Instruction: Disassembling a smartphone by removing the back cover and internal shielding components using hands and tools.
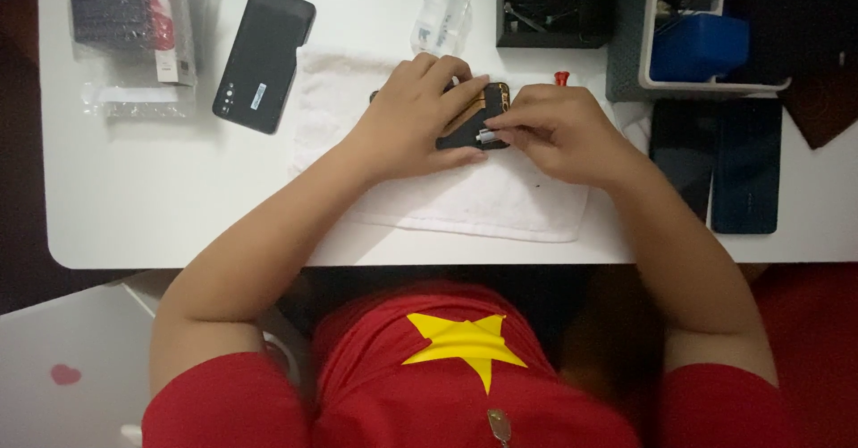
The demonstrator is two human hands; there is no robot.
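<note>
Head view: left hand (pixel 413 117) fingers clamp the opened phone (pixel 474 115); right hand (pixel 559 131) fingers pinch a small silver part (pixel 487 134).

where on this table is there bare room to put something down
Bare table lies front left, between the black phone, the white towel and the near edge. The far edge is crowded with the packets, the black box and the grey tray; both hands fill the towel's middle.
</note>
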